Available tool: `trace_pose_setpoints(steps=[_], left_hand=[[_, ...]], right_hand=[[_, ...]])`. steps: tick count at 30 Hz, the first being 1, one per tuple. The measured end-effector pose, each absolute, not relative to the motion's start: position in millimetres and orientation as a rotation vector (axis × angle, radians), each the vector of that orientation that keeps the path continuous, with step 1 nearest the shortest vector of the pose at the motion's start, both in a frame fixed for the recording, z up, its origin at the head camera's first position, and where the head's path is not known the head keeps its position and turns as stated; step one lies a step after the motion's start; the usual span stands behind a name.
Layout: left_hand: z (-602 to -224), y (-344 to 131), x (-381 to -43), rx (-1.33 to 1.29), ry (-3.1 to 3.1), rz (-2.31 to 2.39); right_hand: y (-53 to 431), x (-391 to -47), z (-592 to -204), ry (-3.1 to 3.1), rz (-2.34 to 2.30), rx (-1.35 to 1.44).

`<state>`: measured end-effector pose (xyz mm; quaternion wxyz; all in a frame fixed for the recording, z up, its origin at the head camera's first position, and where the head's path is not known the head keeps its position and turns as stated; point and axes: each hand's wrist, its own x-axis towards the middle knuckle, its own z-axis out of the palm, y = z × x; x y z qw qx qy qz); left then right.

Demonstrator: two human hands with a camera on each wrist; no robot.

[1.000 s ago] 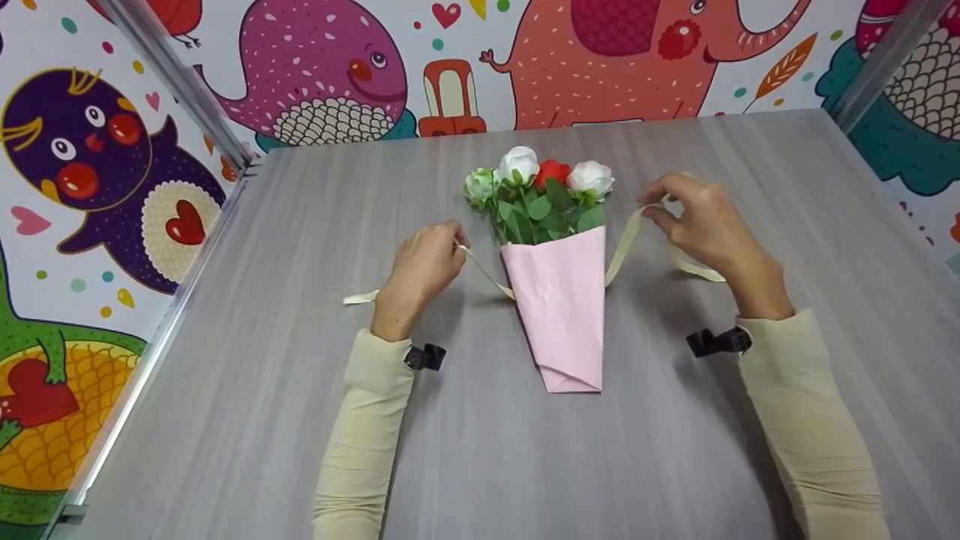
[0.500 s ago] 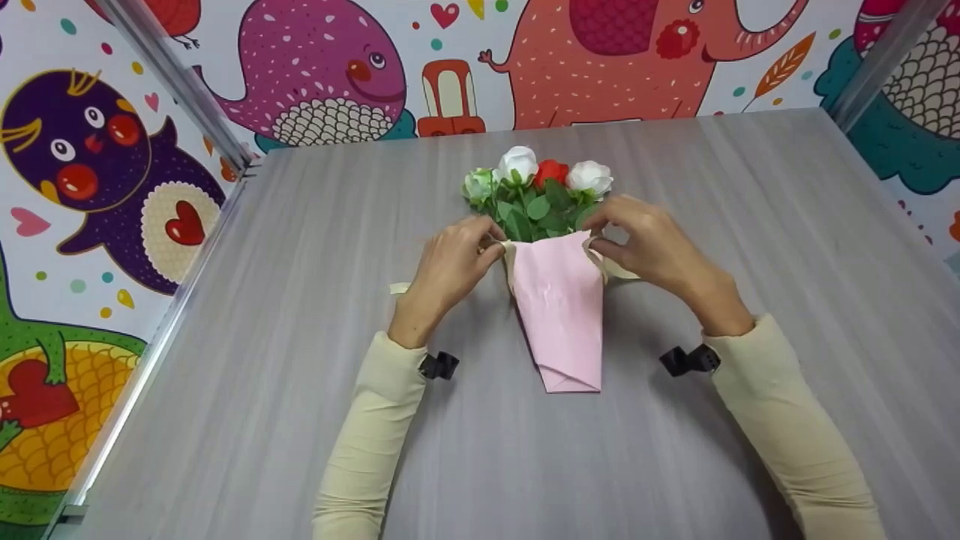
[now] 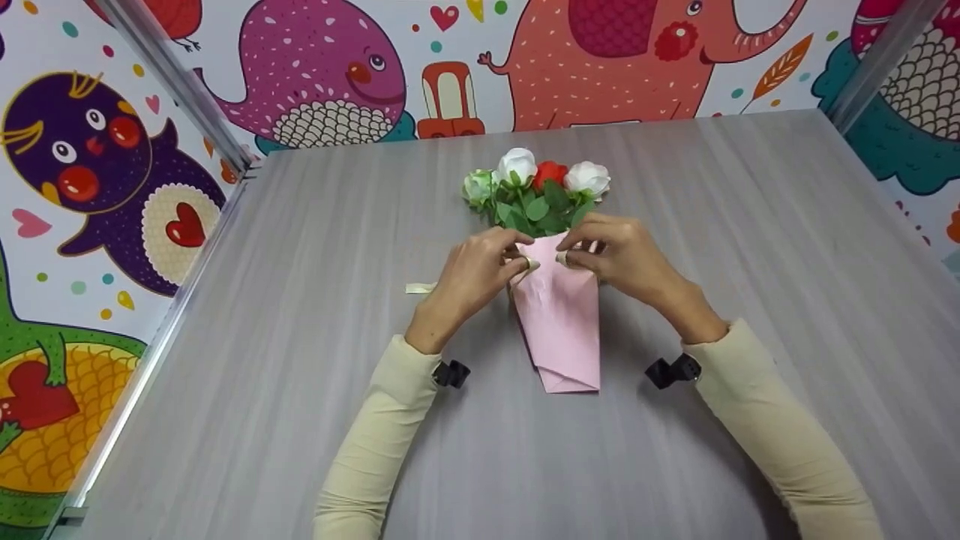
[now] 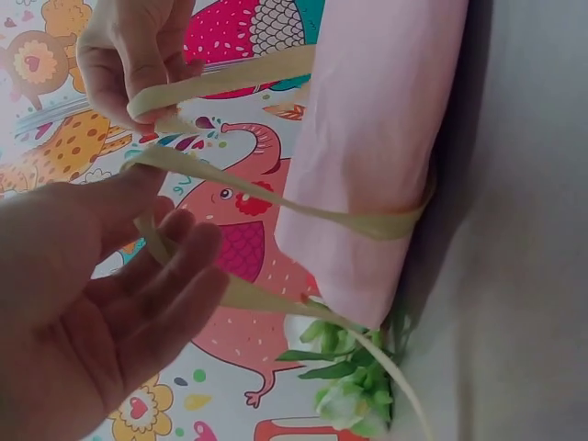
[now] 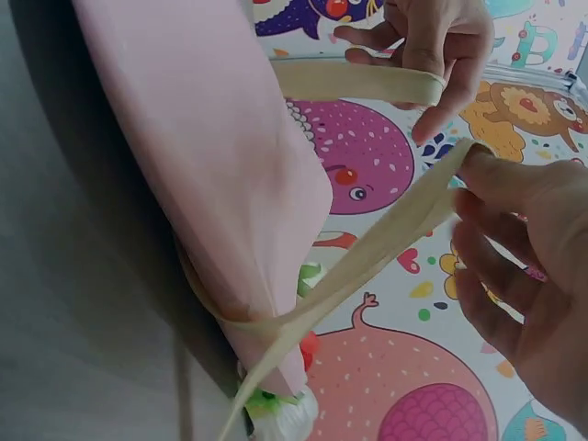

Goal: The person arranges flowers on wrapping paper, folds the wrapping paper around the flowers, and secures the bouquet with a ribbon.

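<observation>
A bouquet of white, red and pale green roses (image 3: pixel 517 166) lies wrapped in pink paper (image 3: pixel 562 322) on the table. A cream ribbon (image 4: pixel 367 223) passes round the wrap. Above the paper's upper part, my left hand (image 3: pixel 480 266) pinches one side of the ribbon between thumb and fingers. Opposite it, my right hand (image 3: pixel 626 255) pinches the other side of the ribbon (image 5: pixel 386 234). Both hands are close together, with a small gap between their fingertips. In each wrist view the ribbon runs from the paper up to the fingers.
The grey wood-grain table (image 3: pixel 315 315) extends around the bouquet. One loose ribbon end (image 3: pixel 420 288) sticks out left of the left wrist. Printed cartoon walls (image 3: pixel 315 75) stand at the back and sides, with a metal post (image 3: pixel 176 82) at the left corner.
Both hands have moved inward from either side of the bouquet to above the paper, bringing the ribbon's two sides towards each other. The bouquet stays in place.
</observation>
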<state>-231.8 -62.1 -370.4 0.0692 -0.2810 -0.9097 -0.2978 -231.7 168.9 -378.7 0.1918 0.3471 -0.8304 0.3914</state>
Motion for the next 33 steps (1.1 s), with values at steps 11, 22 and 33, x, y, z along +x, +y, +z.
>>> trace_pose_setpoints(steps=[11, 22, 33], left_hand=[[-376, -58, -231, -0.920, -2.733, -0.972], [-375, -56, -232, -0.862, -2.752, -1.126], [-372, -55, -231, -0.780, -2.845, -1.041]], right_hand=[[159, -228, -384, -2.665, 1.353, 0.938], [154, -229, -390, -2.648, 1.645, 0.910], [152, -232, -393, -2.646, 1.802, 0.865]])
